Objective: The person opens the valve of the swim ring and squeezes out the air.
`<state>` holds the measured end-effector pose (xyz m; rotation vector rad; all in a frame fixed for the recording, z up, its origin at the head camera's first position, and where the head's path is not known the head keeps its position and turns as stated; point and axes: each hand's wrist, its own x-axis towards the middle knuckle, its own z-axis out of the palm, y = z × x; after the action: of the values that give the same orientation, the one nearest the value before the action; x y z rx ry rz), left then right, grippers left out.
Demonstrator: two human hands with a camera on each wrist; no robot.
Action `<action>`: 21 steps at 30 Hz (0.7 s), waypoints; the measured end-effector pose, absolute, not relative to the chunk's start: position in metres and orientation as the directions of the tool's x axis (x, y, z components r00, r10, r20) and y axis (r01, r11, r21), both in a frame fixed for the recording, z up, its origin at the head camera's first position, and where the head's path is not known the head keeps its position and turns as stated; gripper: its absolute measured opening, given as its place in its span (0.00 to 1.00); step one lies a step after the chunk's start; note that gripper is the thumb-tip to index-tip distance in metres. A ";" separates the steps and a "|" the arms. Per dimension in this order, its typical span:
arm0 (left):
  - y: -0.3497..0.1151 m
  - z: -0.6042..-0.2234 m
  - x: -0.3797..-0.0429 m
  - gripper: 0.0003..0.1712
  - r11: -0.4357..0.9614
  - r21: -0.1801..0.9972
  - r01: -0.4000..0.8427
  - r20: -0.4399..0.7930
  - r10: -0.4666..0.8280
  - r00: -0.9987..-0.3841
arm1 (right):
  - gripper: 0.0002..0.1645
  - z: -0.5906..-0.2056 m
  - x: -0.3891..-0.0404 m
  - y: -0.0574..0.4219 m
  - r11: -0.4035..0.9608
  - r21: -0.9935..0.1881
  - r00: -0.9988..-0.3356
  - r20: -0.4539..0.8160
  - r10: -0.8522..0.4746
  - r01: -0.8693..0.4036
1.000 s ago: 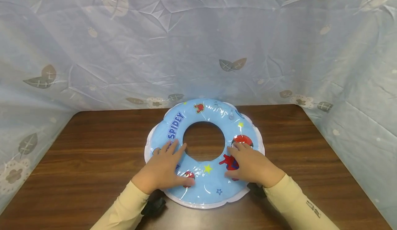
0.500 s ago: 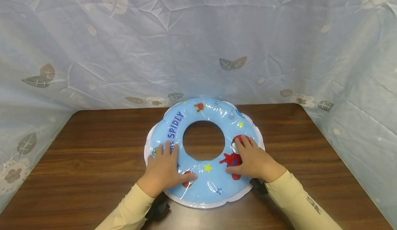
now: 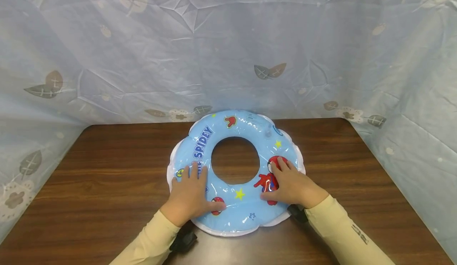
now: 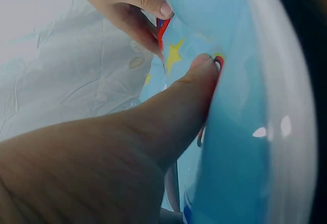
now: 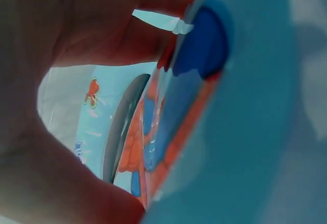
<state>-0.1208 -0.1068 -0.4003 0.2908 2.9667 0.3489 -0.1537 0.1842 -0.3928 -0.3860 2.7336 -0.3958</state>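
A light-blue inflated swim ring point(image 3: 228, 217) with a white scalloped edge, yellow stars and "SPIDEY" lettering lies flat on the table. My left hand point(image 3: 191, 197) rests on its near left part, fingers spread and thumb pointing inward by a small red print. On the right part my right hand point(image 3: 294, 185) presses with spread fingers, over a red and blue figure. In the left wrist view the left thumb point(image 4: 184, 96) lies against the blue vinyl. The right wrist view shows the right thumb and fingers point(image 5: 148, 40) touching the ring's printed surface.
The dark wood-grain table point(image 3: 107, 177) reaches back to a pale blue curtain point(image 3: 228, 50) with leaf prints, which also hangs along both sides. A black wrist strap device point(image 3: 183, 239) sits under the left wrist, and another point(image 3: 298, 213) under the right.
Between the first and second frames the left hand shifted slightly and its fingers turned more forward, and the right hand moved a little outward. Since then both hands have stayed nearly still on the ring.
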 end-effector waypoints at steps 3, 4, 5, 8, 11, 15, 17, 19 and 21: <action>-0.105 -0.401 -0.121 0.70 0.954 0.243 0.174 -0.113 0.206 -0.972 | 0.65 -0.394 -0.155 0.184 0.927 -0.305 -0.899 -0.306 -0.313 -0.219; -0.105 -0.402 -0.121 0.70 0.954 0.244 0.172 -0.115 0.205 -0.972 | 0.65 -0.394 -0.155 0.184 0.927 -0.300 -0.898 -0.305 -0.317 -0.225; -0.105 -0.402 -0.121 0.70 0.955 0.242 0.172 -0.116 0.205 -0.972 | 0.64 -0.395 -0.155 0.184 0.928 -0.297 -0.898 -0.307 -0.315 -0.224; -0.104 -0.403 -0.121 0.70 0.957 0.236 0.171 -0.121 0.203 -0.972 | 0.63 -0.396 -0.156 0.184 0.929 -0.289 -0.898 -0.306 -0.317 -0.230; -0.105 -0.403 -0.120 0.69 0.958 0.229 0.170 -0.129 0.203 -0.970 | 0.63 -0.396 -0.156 0.184 0.930 -0.291 -0.899 -0.305 -0.313 -0.224; -0.108 -0.401 -0.121 0.69 0.952 0.238 0.191 -0.126 0.225 -0.966 | 0.65 -0.394 -0.153 0.183 0.927 -0.307 -0.908 -0.288 -0.305 -0.214; -0.110 -0.398 -0.121 0.68 0.943 0.252 0.218 -0.106 0.251 -0.962 | 0.64 -0.391 -0.150 0.182 0.923 -0.314 -0.913 -0.264 -0.311 -0.224; -0.111 -0.396 -0.123 0.66 0.930 0.263 0.257 -0.080 0.286 -0.955 | 0.63 -0.386 -0.147 0.181 0.917 -0.318 -0.917 -0.235 -0.324 -0.242; -0.112 -0.393 -0.124 0.65 0.917 0.267 0.295 -0.057 0.321 -0.945 | 0.62 -0.381 -0.143 0.179 0.911 -0.316 -0.918 -0.206 -0.340 -0.267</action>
<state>-0.1238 -0.1120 -0.3929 0.4791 2.9780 0.3914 -0.1432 0.1793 -0.3814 -0.4553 2.8162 -0.4127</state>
